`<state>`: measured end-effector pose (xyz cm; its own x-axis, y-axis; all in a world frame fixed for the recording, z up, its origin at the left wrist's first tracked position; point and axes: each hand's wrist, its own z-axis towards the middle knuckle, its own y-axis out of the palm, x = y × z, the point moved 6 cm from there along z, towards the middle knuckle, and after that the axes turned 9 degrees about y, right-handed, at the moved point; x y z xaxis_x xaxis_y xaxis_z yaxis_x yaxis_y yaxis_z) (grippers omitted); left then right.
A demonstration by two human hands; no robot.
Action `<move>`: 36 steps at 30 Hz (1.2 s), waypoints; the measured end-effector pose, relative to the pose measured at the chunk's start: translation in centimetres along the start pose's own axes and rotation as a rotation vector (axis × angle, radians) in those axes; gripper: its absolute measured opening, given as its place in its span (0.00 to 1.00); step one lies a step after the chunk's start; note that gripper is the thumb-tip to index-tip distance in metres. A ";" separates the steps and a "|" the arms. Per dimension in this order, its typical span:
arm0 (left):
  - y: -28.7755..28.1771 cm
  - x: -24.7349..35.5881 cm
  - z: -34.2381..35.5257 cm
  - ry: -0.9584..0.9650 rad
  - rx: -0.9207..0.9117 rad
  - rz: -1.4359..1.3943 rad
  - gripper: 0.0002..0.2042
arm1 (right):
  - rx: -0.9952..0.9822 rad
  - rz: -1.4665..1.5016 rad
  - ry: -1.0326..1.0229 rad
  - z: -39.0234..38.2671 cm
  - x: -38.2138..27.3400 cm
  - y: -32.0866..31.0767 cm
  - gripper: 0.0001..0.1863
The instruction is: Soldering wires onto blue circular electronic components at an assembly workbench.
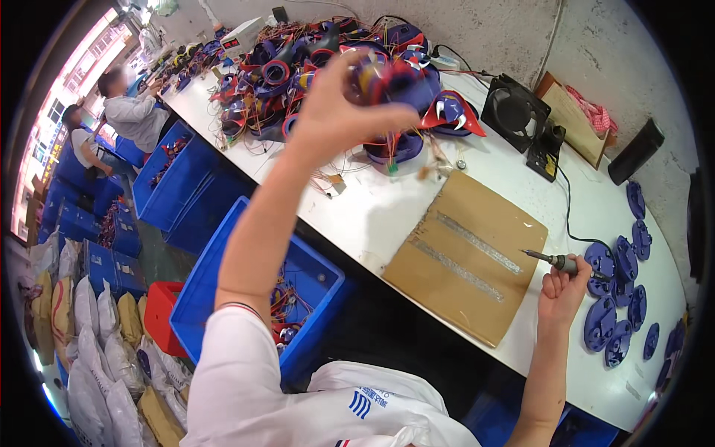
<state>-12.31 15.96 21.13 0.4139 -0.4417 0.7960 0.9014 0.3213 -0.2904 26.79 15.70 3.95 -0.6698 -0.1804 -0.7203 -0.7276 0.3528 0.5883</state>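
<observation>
My left hand (331, 123) is raised over the pile, its fingers curved round a purple plastic part (406, 86). Hand and part are smeared by motion, so the exact grip is hard to make out. On the right, my right hand (562, 294) grips a soldering iron (562, 263) by its handle, the thin tip pointing left above a cardboard sheet (462, 261). Two shiny tape strips run across the cardboard. Behind my left hand lies a heap of purple and red plastic parts (275, 72) with loose wires.
A black fan (514, 108) stands at the back of the white table (372, 227). Several purple oval shells (600, 324) lie at the right. Blue bins (331, 287) stand below the table's edge, near a red bin (160, 316) and sacks (86, 320). Two people sit at far left.
</observation>
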 end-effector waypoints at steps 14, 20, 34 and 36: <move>-14.0 -14.1 13.5 -0.038 0.332 1.134 0.54 | 0.047 0.001 0.022 0.9 0.3 -0.6 0.07; -14.6 -16.2 10.3 -0.222 0.312 1.068 0.56 | 0.049 -0.012 0.040 1.2 0.7 -0.7 0.07; -9.3 -19.5 -1.2 -0.292 0.285 0.967 0.56 | 0.060 -0.039 0.069 0.3 1.2 0.0 0.07; -10.5 -21.1 0.0 -0.177 0.256 0.987 0.54 | 0.057 -0.027 0.093 0.4 1.4 0.5 0.07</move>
<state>-30.46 21.92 7.41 0.9109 0.2375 0.3375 0.1084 0.6514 -0.7509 25.55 16.01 3.13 -0.6629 -0.2737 -0.6969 -0.7378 0.3975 0.5456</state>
